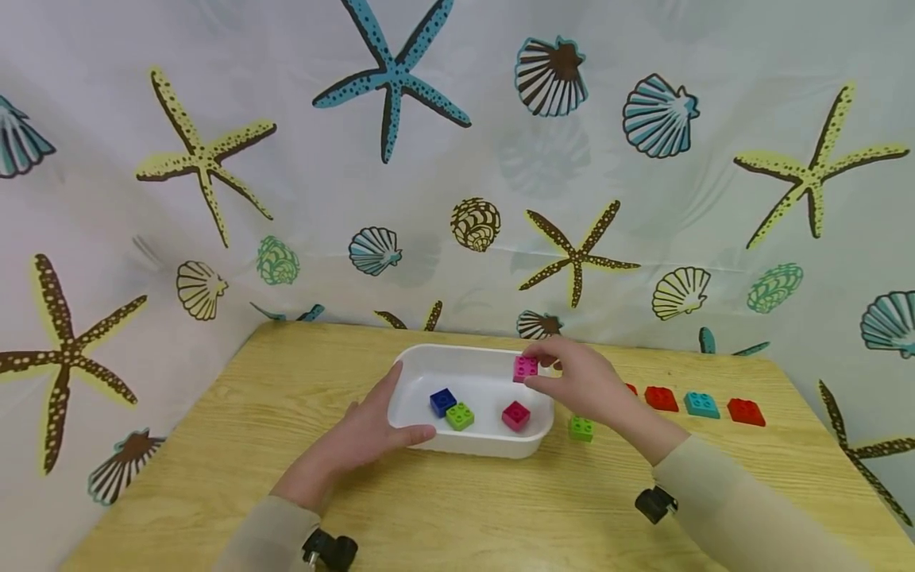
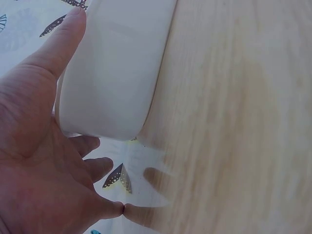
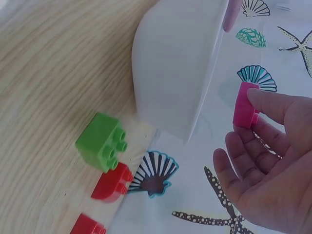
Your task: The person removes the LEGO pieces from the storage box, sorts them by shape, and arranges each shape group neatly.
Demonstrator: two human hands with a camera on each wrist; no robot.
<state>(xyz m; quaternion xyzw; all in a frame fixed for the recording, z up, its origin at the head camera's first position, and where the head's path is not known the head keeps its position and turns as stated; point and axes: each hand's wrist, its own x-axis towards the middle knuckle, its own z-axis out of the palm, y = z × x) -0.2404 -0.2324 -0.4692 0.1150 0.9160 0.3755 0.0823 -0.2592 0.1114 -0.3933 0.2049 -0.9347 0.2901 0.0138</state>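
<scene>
My right hand [image 1: 582,380] pinches a pink toy brick [image 1: 525,368] between thumb and fingers, above the right end of a white tray [image 1: 457,447]. In the right wrist view the pink brick [image 3: 245,105] is clear of the tray's wall [image 3: 170,63]. Spread around the tray's left end, my left hand [image 1: 364,429] has its thumb at the near rim and straight fingers along the left side. Inside the tray lie a dark blue brick [image 1: 442,402], a lime green brick [image 1: 460,416] touching it, and a crimson brick [image 1: 515,415] farther right.
Beside the tray's right end sits a green brick [image 1: 581,429]. Farther right stand a red brick [image 1: 661,399], a light blue brick [image 1: 702,404] and another red brick [image 1: 747,411]; one more red piece [image 1: 632,389] is partly hidden by my right hand. A patterned curtain [image 1: 443,183] hangs behind the wooden table [image 1: 457,508].
</scene>
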